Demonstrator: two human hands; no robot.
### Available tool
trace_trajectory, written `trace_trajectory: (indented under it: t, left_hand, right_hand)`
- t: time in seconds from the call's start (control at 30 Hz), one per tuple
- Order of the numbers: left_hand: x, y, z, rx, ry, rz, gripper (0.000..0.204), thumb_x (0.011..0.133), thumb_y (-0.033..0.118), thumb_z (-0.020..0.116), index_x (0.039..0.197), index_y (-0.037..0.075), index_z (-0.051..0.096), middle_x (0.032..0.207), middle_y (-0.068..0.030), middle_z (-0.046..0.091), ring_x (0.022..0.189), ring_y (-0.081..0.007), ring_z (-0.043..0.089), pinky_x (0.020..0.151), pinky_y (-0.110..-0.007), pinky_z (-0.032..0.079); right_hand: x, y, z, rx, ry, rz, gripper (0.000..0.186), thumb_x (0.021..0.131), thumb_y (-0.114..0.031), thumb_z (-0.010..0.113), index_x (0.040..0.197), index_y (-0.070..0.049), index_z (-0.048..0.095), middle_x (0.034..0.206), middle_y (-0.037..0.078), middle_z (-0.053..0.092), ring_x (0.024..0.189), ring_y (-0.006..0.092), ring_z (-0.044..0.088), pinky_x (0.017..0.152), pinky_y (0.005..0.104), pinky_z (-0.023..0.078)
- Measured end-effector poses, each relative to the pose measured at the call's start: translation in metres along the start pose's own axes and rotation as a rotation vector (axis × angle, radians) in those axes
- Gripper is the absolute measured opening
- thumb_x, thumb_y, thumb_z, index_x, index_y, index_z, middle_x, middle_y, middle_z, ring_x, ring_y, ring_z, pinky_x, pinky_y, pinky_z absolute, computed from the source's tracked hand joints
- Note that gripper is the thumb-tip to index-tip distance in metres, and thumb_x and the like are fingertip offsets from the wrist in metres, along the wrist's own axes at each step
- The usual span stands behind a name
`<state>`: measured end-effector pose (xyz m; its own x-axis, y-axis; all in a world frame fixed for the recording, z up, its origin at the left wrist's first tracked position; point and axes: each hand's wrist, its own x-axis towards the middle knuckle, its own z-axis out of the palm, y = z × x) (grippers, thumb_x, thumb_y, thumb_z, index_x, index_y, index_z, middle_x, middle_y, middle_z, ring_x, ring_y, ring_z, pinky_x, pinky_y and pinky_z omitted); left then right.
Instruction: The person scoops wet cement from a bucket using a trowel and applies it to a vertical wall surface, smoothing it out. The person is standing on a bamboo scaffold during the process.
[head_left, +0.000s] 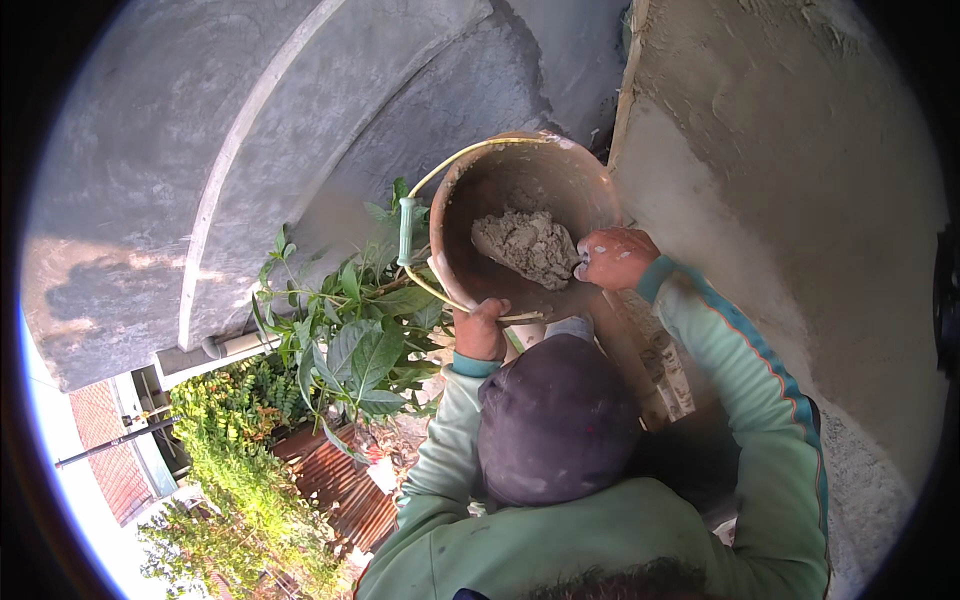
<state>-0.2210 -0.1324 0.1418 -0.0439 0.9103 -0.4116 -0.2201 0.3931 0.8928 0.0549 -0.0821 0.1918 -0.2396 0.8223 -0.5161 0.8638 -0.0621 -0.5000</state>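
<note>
A brown, mortar-smeared bucket (462,215) is tilted in front of me, its inside facing up. My left hand (482,330) is closed on its near left rim. Over the far right rim reaches my right hand (615,258), fingers wrapped round what appears to be a trowel handle. The blade is hidden under a lump of wet grey mortar (530,245) inside the bucket. Yellow wire forms the bucket's handle, and its green grip (406,230) hangs out at the left. White mortar spots my right fingers.
A freshly plastered wall (790,190) rises at the right, with a wooden strip (627,85) along its edge. Grey concrete (300,150) spans the upper left. Leafy plants (360,340) grow close by my left arm. Rusty corrugated sheeting (330,485) lies lower down.
</note>
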Motion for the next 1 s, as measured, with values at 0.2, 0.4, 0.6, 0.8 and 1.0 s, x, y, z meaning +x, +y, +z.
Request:
trace_trajectory:
  t: [0.2,0.4,0.6,0.8,1.0]
  left_hand:
    - [-0.005,-0.018,-0.057,-0.356,0.12,-0.147,0.032,0.077,-0.001,0.054,0.108,-0.005,0.052,0.094,-0.0156,0.062,0.081,-0.0344,0.068,0.08,-0.055,0.063]
    - [0.014,-0.032,-0.098,-0.54,0.097,-0.174,0.041,0.077,-0.003,0.052,0.117,-0.009,0.051,0.099,-0.0182,0.064,0.088,-0.0365,0.07,0.082,-0.058,0.064]
    - [-0.01,0.029,-0.035,-0.4,0.254,-0.212,0.003,0.079,0.0,0.057,0.082,0.001,0.057,0.078,-0.0072,0.06,0.07,-0.0233,0.064,0.074,-0.038,0.06]
    - [0.015,-0.03,-0.119,-0.513,0.09,-0.191,0.045,0.077,-0.002,0.052,0.121,-0.009,0.052,0.109,-0.0197,0.064,0.099,-0.0369,0.068,0.09,-0.058,0.06]
    - [0.002,0.001,-0.065,-0.506,0.139,-0.228,0.018,0.079,-0.003,0.054,0.096,0.0,0.056,0.079,-0.0043,0.059,0.065,-0.0175,0.061,0.066,-0.036,0.06]
  right_hand:
    - [-0.016,-0.029,-0.057,-0.068,-0.068,-0.152,0.04,0.086,-0.039,0.065,0.108,-0.006,0.07,0.103,0.021,0.07,0.106,0.039,0.065,0.092,0.0508,0.048]
    - [-0.091,-0.051,-0.161,-0.058,-0.051,-0.401,0.033,0.09,-0.035,0.066,0.096,-0.003,0.065,0.085,0.019,0.067,0.09,0.0409,0.065,0.079,0.0507,0.049]
    - [-0.174,0.046,-0.256,0.768,-0.064,-0.161,0.032,0.09,-0.019,0.071,0.109,0.006,0.063,0.075,0.01,0.065,0.053,0.0148,0.061,0.047,0.029,0.048]
    - [-0.361,0.149,-0.257,0.759,0.924,-0.043,0.024,0.1,-0.026,0.06,0.085,-0.008,0.056,0.061,-0.003,0.049,0.046,0.0044,0.047,0.039,0.0191,0.041]
    - [-0.39,0.144,-0.169,0.333,1.154,0.385,0.027,0.104,-0.029,0.054,0.104,-0.003,0.059,0.087,0.005,0.06,0.074,0.01,0.056,0.064,0.0255,0.049]
